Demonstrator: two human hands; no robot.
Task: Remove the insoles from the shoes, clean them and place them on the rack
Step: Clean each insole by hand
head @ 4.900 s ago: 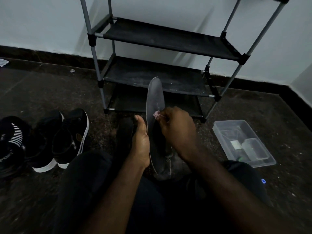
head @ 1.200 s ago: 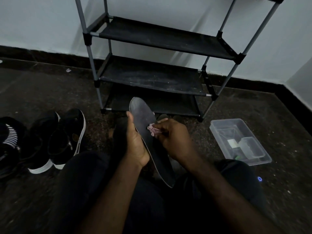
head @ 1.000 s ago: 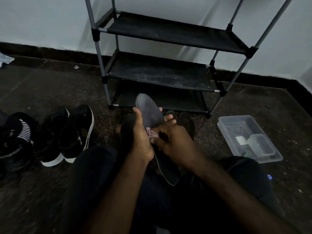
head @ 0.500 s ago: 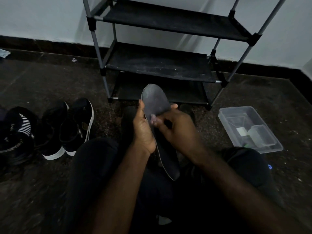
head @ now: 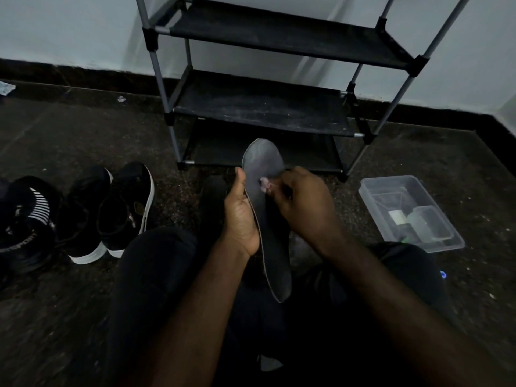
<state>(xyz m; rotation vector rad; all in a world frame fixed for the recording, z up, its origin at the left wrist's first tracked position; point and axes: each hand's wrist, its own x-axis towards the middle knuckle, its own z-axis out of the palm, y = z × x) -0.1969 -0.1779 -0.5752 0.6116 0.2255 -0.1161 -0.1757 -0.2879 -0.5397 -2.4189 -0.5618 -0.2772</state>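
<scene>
Insole (head: 269,224) is dark charcoal grey, with a paler grey sheen up at the toe end. The little wad (head: 264,185) against it is pinkish-white. Rack (head: 259,107) has black fabric shelves, the middle one with dusty grey smudges, plus grey metal poles and black joints. The shoes (head: 122,208) are black with white soles, and the striped shoe (head: 30,216) at far left is black with white stripes. Box (head: 391,179) is clear plastic. Floor (head: 69,141) is dark and speckled, wall (head: 69,29) a pale bluish-white, skirting (head: 69,74) black.

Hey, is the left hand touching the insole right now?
Touching. The head view shows the left hand with thumb and palm clasping the insole along its left edge, no gap.
</scene>
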